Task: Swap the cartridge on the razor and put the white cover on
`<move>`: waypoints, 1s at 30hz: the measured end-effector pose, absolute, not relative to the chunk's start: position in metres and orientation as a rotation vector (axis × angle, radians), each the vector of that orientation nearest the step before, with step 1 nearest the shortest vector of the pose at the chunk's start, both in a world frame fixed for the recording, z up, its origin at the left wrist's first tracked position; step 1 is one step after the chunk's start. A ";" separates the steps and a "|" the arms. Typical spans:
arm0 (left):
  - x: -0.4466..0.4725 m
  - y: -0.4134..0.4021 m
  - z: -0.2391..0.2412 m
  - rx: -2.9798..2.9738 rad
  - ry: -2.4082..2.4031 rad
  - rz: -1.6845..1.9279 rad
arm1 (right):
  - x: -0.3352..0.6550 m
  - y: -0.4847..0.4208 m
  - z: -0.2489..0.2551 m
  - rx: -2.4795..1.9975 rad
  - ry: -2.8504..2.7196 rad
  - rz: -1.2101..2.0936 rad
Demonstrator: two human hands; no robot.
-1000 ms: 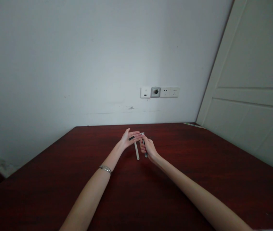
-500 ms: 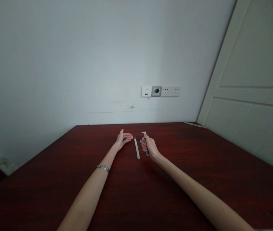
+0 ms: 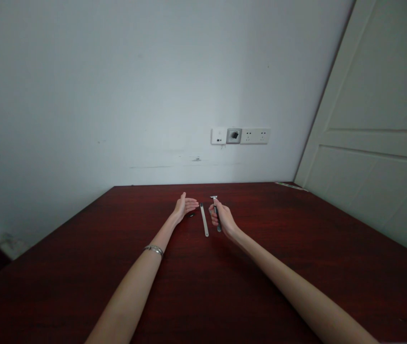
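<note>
- My right hand (image 3: 224, 220) grips the razor (image 3: 218, 217), right of the pale stick (image 3: 204, 221).
- My left hand (image 3: 181, 207) is wide; black bit (image 3: 191, 215) left of the stick.
- Step looks like putting down; next needs gentleness.

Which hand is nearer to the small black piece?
Left. The left hand is close beside the small black piece, which shows at its lower right in the picture; the right hand, holding a razor-like tool, is farther away, to the right beyond the pale strip.
</note>
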State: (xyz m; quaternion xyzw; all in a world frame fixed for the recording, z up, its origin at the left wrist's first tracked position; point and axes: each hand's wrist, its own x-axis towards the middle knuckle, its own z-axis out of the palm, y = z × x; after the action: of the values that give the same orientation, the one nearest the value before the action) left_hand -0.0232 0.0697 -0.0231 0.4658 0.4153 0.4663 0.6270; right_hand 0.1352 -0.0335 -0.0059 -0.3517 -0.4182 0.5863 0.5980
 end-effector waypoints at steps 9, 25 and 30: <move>-0.036 0.053 0.033 1.288 0.974 1.171 | 0.140 -0.021 -0.009 -0.838 -1.051 1.169; -0.001 0.000 0.023 1.664 0.539 0.624 | 0.154 -0.017 -0.004 -0.977 -1.234 0.634; 0.008 -0.001 0.020 1.644 0.582 0.671 | 0.153 -0.019 -0.004 -0.958 -1.250 0.671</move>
State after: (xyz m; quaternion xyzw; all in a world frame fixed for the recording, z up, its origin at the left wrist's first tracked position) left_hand 0.0080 -0.0010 0.0203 0.7076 0.2506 0.2887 0.5943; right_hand 0.1530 -0.0194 -0.0037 -0.4228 -0.5515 0.2958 0.6555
